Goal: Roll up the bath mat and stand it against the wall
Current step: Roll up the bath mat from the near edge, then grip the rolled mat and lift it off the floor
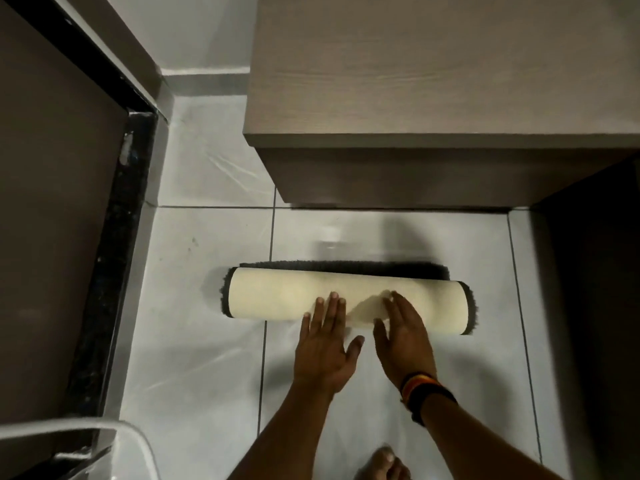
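Note:
The bath mat (pixel 277 296) lies across the white floor tiles as a nearly full roll, cream backing outward and dark pile showing at both ends. A thin strip of dark pile (pixel 346 266) still lies flat behind the roll. My left hand (pixel 323 344) rests flat with its fingertips on the roll's near side, fingers spread. My right hand (pixel 403 337), with bands on the wrist, presses flat on the roll just to the right, beside a small crease in the backing.
A wooden vanity cabinet (pixel 433 98) overhangs the floor just beyond the mat. A dark threshold (pixel 117 237) and a brown door run down the left. A grey wall (pixel 201 36) stands at the back left corner. A white rail (pixel 131 434) sits bottom left, my bare foot (pixel 384 465) at the bottom.

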Motion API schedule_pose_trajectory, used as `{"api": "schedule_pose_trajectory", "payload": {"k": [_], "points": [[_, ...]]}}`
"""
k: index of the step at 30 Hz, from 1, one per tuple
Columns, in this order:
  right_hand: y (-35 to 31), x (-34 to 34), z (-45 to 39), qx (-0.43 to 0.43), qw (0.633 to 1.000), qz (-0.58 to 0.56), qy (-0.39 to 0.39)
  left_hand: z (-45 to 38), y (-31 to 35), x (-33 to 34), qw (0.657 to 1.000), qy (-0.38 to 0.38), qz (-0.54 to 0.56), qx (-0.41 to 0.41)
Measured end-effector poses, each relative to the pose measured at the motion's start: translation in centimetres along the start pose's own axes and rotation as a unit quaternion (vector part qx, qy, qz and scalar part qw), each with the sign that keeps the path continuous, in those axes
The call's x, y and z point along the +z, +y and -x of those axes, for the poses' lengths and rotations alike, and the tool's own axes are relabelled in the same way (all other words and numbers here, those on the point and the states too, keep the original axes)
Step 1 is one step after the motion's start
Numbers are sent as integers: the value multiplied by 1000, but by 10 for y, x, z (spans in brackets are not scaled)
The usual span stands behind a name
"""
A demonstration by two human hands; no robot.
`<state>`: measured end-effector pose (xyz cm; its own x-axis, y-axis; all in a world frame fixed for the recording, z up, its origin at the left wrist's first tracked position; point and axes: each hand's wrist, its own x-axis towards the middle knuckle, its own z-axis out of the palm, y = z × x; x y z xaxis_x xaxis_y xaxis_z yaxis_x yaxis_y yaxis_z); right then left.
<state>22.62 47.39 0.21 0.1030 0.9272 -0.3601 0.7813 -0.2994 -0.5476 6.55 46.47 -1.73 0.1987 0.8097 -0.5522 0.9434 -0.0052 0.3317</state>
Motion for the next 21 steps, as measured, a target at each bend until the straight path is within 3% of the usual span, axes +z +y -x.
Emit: {"api": "schedule_pose_trajectory", "payload": {"k": [2, 3, 4, 6, 7, 8, 13, 15, 17, 21], "points": [[10, 6, 15, 100, 983, -110, 109, -21, 9, -13, 1000, 12, 5, -11], [17, 13, 17, 191, 955, -179, 139, -33, 12, -18, 1000, 16, 13, -17], [23, 19, 16, 299, 903, -271, 150, -43, 15, -25, 1000, 17, 16, -21], [31, 28, 6, 475, 723, -486, 122, -64, 17, -37, 1000, 16, 11, -20], [32, 29, -1, 511, 645, -561, 90, -71, 19, -44, 1000, 15, 7, -23], [32, 32, -9, 521, 592, -611, 70, -80, 19, -48, 1000, 15, 3, -19], [19, 47, -69, 456, 409, -784, 99, -110, 17, -62, 997, 38, -64, 10], [7, 48, -91, 426, 362, -821, 116, -119, 18, -67, 997, 29, -74, 11], [-4, 48, -99, 414, 345, -833, 129, -124, 19, -74, 997, 15, -69, 4], [-25, 35, -81, 396, 403, -818, 108, -112, 25, -100, 999, 11, 12, -30]]}}
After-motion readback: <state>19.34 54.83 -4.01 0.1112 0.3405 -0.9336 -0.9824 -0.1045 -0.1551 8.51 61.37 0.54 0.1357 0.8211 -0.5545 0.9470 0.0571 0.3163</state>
